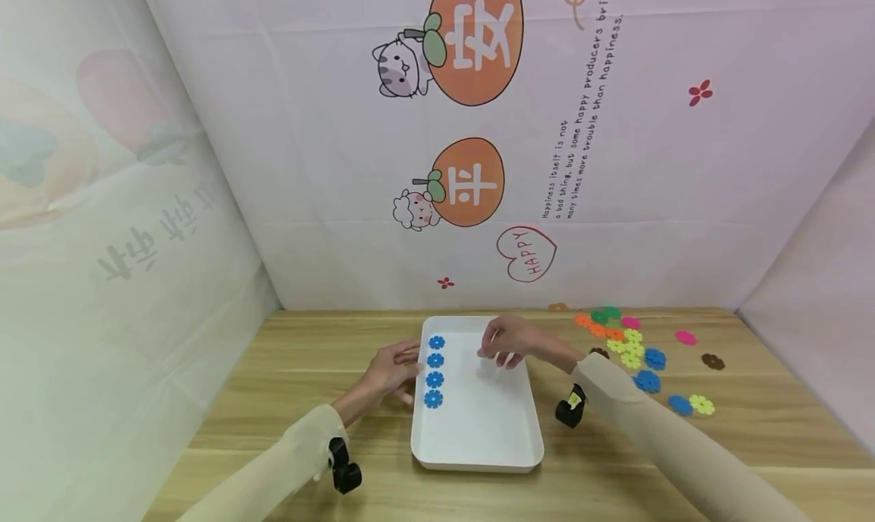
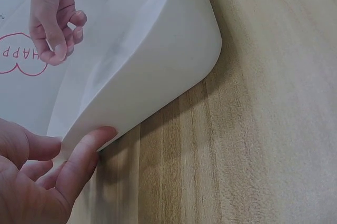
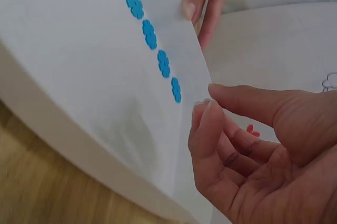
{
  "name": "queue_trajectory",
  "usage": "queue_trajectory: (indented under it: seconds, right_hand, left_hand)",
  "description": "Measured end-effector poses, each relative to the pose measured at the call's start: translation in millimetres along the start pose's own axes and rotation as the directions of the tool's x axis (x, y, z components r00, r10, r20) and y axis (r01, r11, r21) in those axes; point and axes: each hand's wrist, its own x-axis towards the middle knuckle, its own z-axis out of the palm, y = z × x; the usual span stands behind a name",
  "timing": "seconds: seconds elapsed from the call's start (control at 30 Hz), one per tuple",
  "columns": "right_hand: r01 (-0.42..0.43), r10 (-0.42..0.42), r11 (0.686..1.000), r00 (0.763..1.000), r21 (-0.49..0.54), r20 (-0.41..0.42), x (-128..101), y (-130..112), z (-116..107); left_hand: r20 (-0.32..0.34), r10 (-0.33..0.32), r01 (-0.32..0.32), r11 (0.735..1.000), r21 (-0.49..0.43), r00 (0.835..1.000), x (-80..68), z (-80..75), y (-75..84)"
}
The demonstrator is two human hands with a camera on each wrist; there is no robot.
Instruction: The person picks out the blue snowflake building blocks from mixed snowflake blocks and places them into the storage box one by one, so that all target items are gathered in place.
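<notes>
The tabletop [image 1: 294, 362] of pale wood is enclosed at the back and sides by printed cloth [image 1: 321, 165]. The white tray [image 1: 478, 438] is set with its far edge near the cloth; wood is seen along both long sides and the near edge. Its left rim is pinched by the left hand [image 1: 391, 371]. The right hand [image 1: 507, 340] is held over the far right part, fingertips narrow; whether anything is gripped cannot be told. Four blue flower pieces [image 1: 434, 379] are lined up inside the left wall, beside the left thumb. Coloured flower pieces [image 1: 632, 349] are scattered right of the tray.
</notes>
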Motion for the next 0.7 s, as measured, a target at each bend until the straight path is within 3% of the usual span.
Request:
queue_trajectory:
  seconds: [0.47, 0.7]
  right_hand:
    - [0.015, -0.01, 0.998, 0.996, 0.058, -0.088, -17, 33, -37]
    - [0.028, -0.031, 0.999, 0.993, -0.028, -0.118, -25, 53, -59]
  left_hand:
    - [0.007, 0.009, -0.009, 1.0, -0.008, 1.0, 0.2, -0.5, -0.7]
    - [0.012, 0.01, -0.01, 1.0, -0.015, 1.0, 0.8, -0.2, -1.6]
